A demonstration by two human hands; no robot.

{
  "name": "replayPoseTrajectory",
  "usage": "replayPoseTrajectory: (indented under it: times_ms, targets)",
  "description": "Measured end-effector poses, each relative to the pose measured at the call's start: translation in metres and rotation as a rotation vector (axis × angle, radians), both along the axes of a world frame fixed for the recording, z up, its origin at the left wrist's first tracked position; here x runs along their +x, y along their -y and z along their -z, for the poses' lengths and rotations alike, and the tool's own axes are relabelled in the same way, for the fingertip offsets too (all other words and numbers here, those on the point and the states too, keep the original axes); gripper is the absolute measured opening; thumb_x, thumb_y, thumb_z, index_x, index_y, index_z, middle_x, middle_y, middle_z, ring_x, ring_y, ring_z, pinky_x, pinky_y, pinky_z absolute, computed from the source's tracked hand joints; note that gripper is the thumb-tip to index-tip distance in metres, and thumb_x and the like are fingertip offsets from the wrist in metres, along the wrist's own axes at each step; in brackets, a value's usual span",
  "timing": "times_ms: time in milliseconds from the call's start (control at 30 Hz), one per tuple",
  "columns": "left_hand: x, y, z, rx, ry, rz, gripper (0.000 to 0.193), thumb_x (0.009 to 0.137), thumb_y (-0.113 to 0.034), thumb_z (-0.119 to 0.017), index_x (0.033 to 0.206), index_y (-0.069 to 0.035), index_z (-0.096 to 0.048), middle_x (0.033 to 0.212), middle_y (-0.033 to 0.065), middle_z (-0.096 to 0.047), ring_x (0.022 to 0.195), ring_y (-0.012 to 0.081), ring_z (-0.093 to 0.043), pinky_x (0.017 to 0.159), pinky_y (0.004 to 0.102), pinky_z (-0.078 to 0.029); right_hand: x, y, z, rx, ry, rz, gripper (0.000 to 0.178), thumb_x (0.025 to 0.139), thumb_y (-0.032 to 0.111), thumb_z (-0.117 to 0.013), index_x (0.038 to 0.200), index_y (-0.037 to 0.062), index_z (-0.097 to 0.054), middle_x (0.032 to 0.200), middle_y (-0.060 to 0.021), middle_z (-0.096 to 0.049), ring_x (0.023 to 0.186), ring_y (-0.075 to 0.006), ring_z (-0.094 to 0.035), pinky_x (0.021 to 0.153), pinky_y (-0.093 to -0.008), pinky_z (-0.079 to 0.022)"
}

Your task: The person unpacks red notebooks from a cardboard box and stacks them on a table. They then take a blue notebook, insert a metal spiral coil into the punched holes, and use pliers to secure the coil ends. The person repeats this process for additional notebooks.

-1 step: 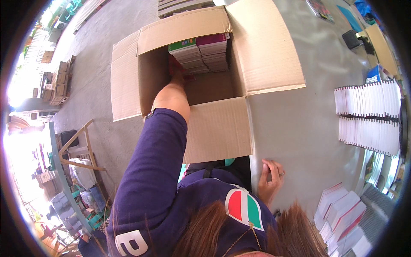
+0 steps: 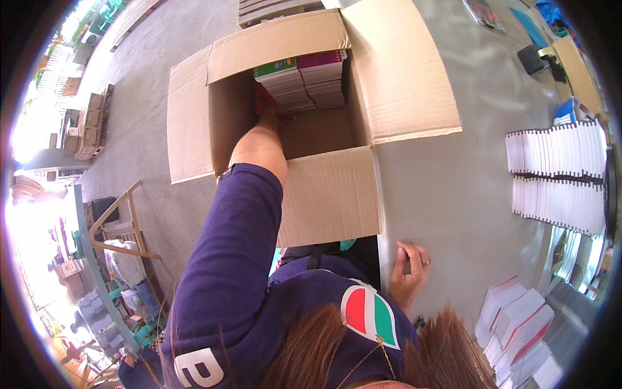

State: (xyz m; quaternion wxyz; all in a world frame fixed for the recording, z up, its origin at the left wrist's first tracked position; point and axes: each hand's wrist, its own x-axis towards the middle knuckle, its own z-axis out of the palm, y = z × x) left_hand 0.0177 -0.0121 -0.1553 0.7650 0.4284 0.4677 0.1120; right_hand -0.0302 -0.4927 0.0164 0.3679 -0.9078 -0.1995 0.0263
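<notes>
A large open cardboard box (image 2: 327,194) stands in front of me with its flaps spread outward. Inside, against its far wall, two stacks of notebooks (image 2: 301,87) sit side by side, one topped by a green cover and the other by a purple one. My left hand (image 2: 267,107) reaches deep into the box, at the left side of the stacks. Shadow with a reddish tint hides its fingers, so their grip is unclear. My right hand (image 2: 409,269) rests at the near edge of the grey tabletop (image 2: 453,194), fingers loosely curled in, nothing visible in them.
Two rows of spiral-bound books (image 2: 554,175) stand on the right of the table. Nearer, white books (image 2: 518,318) lie in a slanted pile. A wooden pallet (image 2: 278,10) lies beyond the box. On the left are a wooden frame (image 2: 133,220) and stacked cartons (image 2: 91,126).
</notes>
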Motion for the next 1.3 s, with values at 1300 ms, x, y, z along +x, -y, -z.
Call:
replayPoseTrajectory:
  times_ms: [1300]
  targets:
    - [-0.027, -0.006, 0.106, 0.654, 0.141, -0.037, 0.065, 0.087, -0.042, -0.066, 0.141, -0.014, -0.042, 0.135, 0.015, -0.05, 0.11, 0.0353, -0.056, 0.083, 0.0496, -0.053, -0.003, -0.001, 0.002, -0.007, 0.002, 0.046, 0.011, 0.088, 0.004, -0.062, 0.095, 0.0084, -0.07, 0.094, -0.0062, -0.068, 0.092, -0.0224, -0.062, 0.089, -0.0358, -0.04]
